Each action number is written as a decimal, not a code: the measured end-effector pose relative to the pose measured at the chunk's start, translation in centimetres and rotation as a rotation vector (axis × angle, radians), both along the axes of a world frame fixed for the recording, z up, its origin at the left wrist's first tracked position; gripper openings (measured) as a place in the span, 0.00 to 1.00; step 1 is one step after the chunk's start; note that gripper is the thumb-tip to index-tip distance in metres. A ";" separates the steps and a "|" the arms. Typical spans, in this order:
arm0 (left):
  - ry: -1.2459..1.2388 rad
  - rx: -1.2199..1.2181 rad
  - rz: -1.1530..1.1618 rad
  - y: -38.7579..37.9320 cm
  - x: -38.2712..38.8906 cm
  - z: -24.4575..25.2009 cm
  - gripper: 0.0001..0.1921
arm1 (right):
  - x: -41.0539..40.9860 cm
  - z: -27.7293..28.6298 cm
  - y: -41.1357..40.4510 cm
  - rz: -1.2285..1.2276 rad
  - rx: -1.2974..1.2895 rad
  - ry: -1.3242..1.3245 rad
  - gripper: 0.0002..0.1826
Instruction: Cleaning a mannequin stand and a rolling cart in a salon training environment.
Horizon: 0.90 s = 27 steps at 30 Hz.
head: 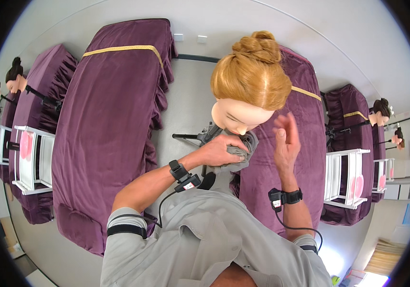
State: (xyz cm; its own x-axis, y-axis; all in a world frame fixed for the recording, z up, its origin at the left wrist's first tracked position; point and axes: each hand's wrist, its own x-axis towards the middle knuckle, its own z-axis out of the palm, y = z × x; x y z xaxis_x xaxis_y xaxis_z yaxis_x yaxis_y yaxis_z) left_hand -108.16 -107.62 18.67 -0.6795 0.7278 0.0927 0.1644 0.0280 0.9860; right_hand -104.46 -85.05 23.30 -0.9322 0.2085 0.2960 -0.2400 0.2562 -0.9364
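In front of me a mannequin head (242, 114) with golden hair in a braided bun (257, 46) stands on a tripod stand (205, 136), its face tilted down. My left hand (226, 150) grips a bunched grey cloth (246, 150) just below the mannequin's mouth and chin. Raised beside the face, to its right, my right hand (286, 141) is empty with its fingers apart and slightly curled. Most of the stand is hidden behind my left forearm and the cloth.
Beds with purple covers stand to the left (108, 125) and right (280, 179), close to me. Farther out are white trolleys (33, 161) with pink bowls (25, 144), more beds and dark-haired mannequin heads (15, 77) on stands. Cables run along both my arms.
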 end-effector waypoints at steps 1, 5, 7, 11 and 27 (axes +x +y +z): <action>-0.026 -0.002 -0.018 0.1 -0.2 0.6 0.14 | 0.8 -1.7 1.1 -0.005 -0.069 -0.133 0.30; -0.110 0.011 -0.007 0.8 -0.4 0.8 0.18 | 3.3 -7.7 1.2 0.227 -0.019 -0.315 0.31; -0.245 -0.026 0.032 1.3 -0.4 0.5 0.17 | 3.6 -9.3 -0.5 0.376 -0.537 -0.502 0.35; -0.190 -0.124 0.186 2.3 0.8 0.8 0.20 | 5.6 -9.7 -2.2 0.402 -0.905 -0.677 0.39; -0.242 -0.185 0.016 -6.1 -6.0 -0.6 0.18 | 1.7 -6.8 -5.7 -0.146 -0.637 -0.278 0.18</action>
State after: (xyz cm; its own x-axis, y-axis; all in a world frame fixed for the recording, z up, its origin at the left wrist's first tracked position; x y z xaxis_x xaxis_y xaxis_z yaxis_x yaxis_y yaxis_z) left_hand -114.16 -113.69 18.06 -0.6770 0.7064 -0.2064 -0.0765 0.2114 0.9744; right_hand -102.73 -90.80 16.47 -0.9048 0.3906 -0.1694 0.0242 -0.3499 -0.9365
